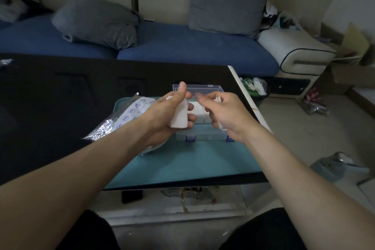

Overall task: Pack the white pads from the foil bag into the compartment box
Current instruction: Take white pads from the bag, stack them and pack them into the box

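Note:
My left hand [170, 109] grips a stack of white pads [180, 115] above the clear compartment box [203, 136], thumb raised. Just to its right, my right hand [223, 111] is curled round more white pads [218, 99] whose edges stick out above and below the fist. The box lies open on a teal tray [192, 160], its lid [203, 88] standing up at the back. White pads fill the compartments [199, 107] that show between my hands. The crumpled foil bag [121, 115] lies left of the box, partly under my left forearm.
The tray rests on a black table [60, 97] whose right edge [249, 99] runs close beside the box. A blue sofa with grey cushions [97, 20] stands behind the table. Bags and cardboard litter the floor [314, 105] at right.

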A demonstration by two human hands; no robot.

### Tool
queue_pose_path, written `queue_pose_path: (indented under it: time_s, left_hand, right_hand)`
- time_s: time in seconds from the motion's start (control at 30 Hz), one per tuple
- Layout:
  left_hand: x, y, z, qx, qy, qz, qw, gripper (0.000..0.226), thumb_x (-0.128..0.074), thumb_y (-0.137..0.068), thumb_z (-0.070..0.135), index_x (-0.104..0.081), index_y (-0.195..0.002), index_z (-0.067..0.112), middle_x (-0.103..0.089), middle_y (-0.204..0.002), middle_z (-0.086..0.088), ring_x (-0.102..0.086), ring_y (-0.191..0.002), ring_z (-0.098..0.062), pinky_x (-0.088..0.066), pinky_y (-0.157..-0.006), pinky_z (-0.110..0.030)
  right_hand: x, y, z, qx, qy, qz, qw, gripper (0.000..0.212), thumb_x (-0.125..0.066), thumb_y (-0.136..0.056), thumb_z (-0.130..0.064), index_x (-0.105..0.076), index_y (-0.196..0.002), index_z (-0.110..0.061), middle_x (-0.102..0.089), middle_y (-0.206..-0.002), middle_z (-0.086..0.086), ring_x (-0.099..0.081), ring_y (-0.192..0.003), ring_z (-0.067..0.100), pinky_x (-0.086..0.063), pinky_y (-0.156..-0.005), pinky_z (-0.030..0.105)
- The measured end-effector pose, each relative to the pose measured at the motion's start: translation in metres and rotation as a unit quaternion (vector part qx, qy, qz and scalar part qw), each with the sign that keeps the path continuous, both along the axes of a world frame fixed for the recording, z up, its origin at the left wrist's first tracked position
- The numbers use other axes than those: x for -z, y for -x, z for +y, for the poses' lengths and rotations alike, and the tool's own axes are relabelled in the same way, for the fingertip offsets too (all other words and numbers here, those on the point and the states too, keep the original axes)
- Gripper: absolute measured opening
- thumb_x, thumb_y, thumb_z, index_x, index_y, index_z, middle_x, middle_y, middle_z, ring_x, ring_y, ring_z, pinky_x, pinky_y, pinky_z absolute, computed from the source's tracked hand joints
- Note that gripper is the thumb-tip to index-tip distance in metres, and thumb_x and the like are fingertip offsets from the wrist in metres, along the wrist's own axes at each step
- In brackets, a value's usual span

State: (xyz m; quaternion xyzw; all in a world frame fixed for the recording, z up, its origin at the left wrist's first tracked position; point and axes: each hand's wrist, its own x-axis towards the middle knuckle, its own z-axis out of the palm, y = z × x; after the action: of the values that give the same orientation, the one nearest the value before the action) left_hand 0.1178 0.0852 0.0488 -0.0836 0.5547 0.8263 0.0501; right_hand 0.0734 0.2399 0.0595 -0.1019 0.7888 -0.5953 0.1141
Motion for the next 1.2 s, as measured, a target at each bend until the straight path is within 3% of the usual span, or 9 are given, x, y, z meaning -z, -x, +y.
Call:
queue_pose_path:
  time_s: [0.23,0.37,0.5,0.67,0.8,0.93,1.0,1.1,1.2]
  left_hand:
    - [0.004,0.007,-0.008,-0.024,-0.041,-0.029,0.998,0.052,-0.047,-0.092,0.062,-0.053,-0.088,0.01,-0.057,-0.073,-0.006,-0.058,-0.057,-0.018,-0.052,-0.061,-0.03]
    - [0.003,0.007,-0.003,-0.041,-0.015,-0.037,0.998,0.053,-0.046,-0.093,0.061,-0.059,-0.102,0.011,-0.06,-0.072,-0.003,-0.058,-0.058,-0.015,-0.05,-0.061,-0.029]
    - [0.006,0.009,0.0,-0.05,0.002,-0.028,0.998,0.05,-0.048,-0.093,0.059,-0.059,-0.105,0.012,-0.064,-0.079,-0.004,-0.063,-0.062,-0.016,-0.05,-0.066,-0.031]
    - [0.006,0.011,-0.002,-0.104,-0.027,-0.037,0.993,0.052,-0.063,-0.091,0.047,-0.059,-0.116,0.001,-0.068,-0.116,-0.023,-0.069,-0.104,-0.036,-0.055,-0.094,-0.05]
    - [0.006,0.007,0.0,-0.09,0.003,-0.008,0.996,0.027,-0.07,-0.091,0.018,-0.058,-0.111,0.004,-0.062,-0.091,-0.014,-0.066,-0.07,-0.021,-0.057,-0.06,-0.029]
    - [0.008,0.006,0.003,-0.082,0.028,-0.005,0.996,0.011,-0.067,-0.092,0.006,-0.06,-0.1,0.004,-0.063,-0.086,-0.015,-0.064,-0.07,-0.025,-0.057,-0.067,-0.037]
    - [0.006,0.004,0.005,-0.09,0.03,0.001,0.995,0.01,-0.063,-0.096,0.011,-0.057,-0.097,0.002,-0.062,-0.077,-0.015,-0.061,-0.061,-0.025,-0.059,-0.059,-0.038]
    - [0.007,0.002,0.006,-0.081,0.037,0.011,0.996,0.016,-0.055,-0.101,0.017,-0.056,-0.098,0.001,-0.06,-0.077,-0.014,-0.061,-0.054,-0.023,-0.054,-0.051,-0.033]
    - [0.008,0.001,0.006,-0.068,0.053,0.008,0.996,0.021,-0.05,-0.104,0.023,-0.055,-0.101,0.003,-0.066,-0.086,-0.019,-0.066,-0.064,-0.032,-0.051,-0.048,-0.029]
  right_hand:
    - [-0.003,-0.011,-0.001,-0.069,-0.043,-0.038,0.996,0.026,-0.076,-0.086,-0.037,-0.069,-0.09,-0.012,-0.057,-0.051,-0.014,-0.042,-0.035,0.001,-0.028,-0.047,0.024]
    - [-0.002,-0.01,-0.005,-0.054,-0.014,-0.046,0.997,0.039,-0.082,-0.076,-0.047,-0.07,-0.091,-0.013,-0.064,-0.073,-0.008,-0.046,-0.039,-0.001,-0.029,-0.047,0.026]
    - [-0.003,-0.012,-0.006,-0.061,0.0,-0.014,0.998,0.032,-0.083,-0.079,-0.04,-0.071,-0.086,-0.012,-0.067,-0.071,-0.006,-0.048,-0.043,0.001,-0.031,-0.042,0.021]
    - [-0.007,-0.016,-0.008,-0.082,0.019,-0.022,0.996,0.017,-0.077,-0.086,-0.028,-0.072,-0.077,-0.015,-0.07,-0.07,-0.001,-0.035,-0.04,0.008,-0.025,-0.04,0.022]
    - [-0.003,-0.017,-0.012,-0.053,-0.067,0.041,0.996,0.015,-0.085,-0.077,-0.02,-0.071,-0.075,-0.015,-0.066,-0.071,-0.008,-0.051,-0.048,-0.003,-0.034,-0.046,0.012]
    - [0.0,-0.018,-0.015,-0.007,-0.12,0.067,0.99,0.029,-0.087,-0.074,-0.03,-0.061,-0.069,-0.019,-0.062,-0.069,-0.008,-0.053,-0.052,-0.001,-0.036,-0.043,0.012]
    - [-0.006,-0.016,-0.014,-0.002,-0.039,0.001,0.999,0.031,-0.082,-0.082,-0.026,-0.054,-0.073,-0.016,-0.055,-0.057,-0.009,-0.045,-0.041,0.0,-0.031,-0.037,0.016]
    - [-0.015,-0.011,-0.011,-0.022,0.171,-0.142,0.975,0.017,-0.056,-0.09,-0.018,-0.043,-0.079,-0.015,-0.033,-0.062,-0.001,-0.03,-0.049,0.012,-0.02,-0.042,0.022]
    - [-0.024,-0.015,-0.006,-0.06,0.281,-0.21,0.934,0.002,-0.036,-0.086,-0.014,-0.037,-0.087,-0.015,-0.034,-0.069,0.005,-0.042,-0.051,0.018,-0.039,-0.045,0.023]
